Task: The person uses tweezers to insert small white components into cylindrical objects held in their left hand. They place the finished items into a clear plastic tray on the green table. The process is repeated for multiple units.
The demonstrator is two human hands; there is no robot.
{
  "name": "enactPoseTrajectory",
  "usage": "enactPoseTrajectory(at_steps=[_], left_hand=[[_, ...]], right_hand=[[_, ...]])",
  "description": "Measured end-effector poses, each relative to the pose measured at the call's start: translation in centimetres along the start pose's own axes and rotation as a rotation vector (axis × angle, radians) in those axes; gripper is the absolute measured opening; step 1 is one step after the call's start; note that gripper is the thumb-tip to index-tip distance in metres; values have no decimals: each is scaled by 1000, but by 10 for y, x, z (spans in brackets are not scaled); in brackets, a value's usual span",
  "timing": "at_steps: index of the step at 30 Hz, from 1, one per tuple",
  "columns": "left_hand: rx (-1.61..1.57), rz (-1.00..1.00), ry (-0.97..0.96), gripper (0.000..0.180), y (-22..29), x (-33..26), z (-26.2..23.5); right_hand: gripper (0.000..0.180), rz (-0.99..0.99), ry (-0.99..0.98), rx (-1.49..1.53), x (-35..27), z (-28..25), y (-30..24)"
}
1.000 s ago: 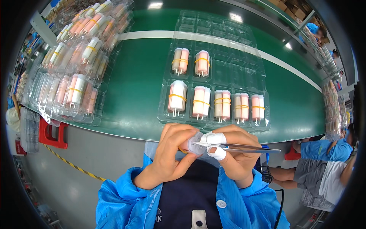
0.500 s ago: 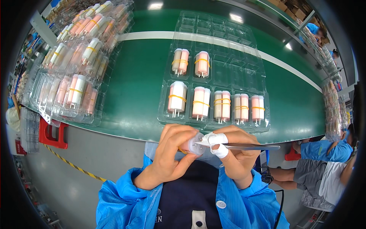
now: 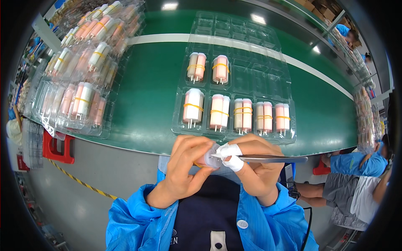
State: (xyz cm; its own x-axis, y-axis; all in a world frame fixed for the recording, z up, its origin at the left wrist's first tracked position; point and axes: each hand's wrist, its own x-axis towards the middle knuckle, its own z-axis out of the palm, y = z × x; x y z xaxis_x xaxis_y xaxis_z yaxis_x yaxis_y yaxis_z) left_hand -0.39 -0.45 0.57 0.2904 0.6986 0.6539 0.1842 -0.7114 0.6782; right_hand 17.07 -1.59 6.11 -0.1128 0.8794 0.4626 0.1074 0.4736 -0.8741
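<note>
My left hand [image 3: 187, 167] is closed round a bundle of pink tubes [image 3: 202, 160] with a clear cap [image 3: 212, 156] at its end and a yellow band. The cap faces right. My right hand [image 3: 254, 163] pinches a pair of metal tweezers [image 3: 274, 159], with white tape wrapped on its thumb and forefinger. The tweezers' tips touch or nearly touch the cap; I cannot tell which. Just beyond my hands, a clear plastic tray [image 3: 293, 133] holds several similar pink and white tube bundles [image 3: 243, 116], each bound with yellow rubber bands, prongs toward me.
Stacked trays of tube bundles [image 3: 83, 98] stand on the green table [image 3: 146, 92] at the left. More stacked trays [image 3: 365, 121] are at the far right. A red stool [image 3: 58, 147] is on the floor at left. Another person [image 3: 356, 163] sits at right.
Both hands have shifted slightly to the left, with the tweezers and the tube bundle. The tweezers' tips stay at the clear cap, and both grips hold.
</note>
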Motion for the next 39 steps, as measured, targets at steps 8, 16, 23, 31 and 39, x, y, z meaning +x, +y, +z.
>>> enactPoseTrajectory(at_steps=[8, 16, 23, 31, 39], left_hand=[[14, 9, -59, 47, -2, 0, 0], [-330, -166, 0, 52, -3, -4, 2], [-307, -167, -41, 50, -1, -3, 0], [-147, -51, -44, 47, -4, 0, -3], [-325, -182, 16, 50, 0, -4, 2]], right_hand=[[10, 113, -157, 36, 15, -10, -4], [18, 81, 71, 396, -3, -4, 16], [20, 88, 79, 162, -3, -6, 9], [18, 33, 117, 88, -5, -3, 7], [19, -22, 76, 66, -5, -2, 2]])
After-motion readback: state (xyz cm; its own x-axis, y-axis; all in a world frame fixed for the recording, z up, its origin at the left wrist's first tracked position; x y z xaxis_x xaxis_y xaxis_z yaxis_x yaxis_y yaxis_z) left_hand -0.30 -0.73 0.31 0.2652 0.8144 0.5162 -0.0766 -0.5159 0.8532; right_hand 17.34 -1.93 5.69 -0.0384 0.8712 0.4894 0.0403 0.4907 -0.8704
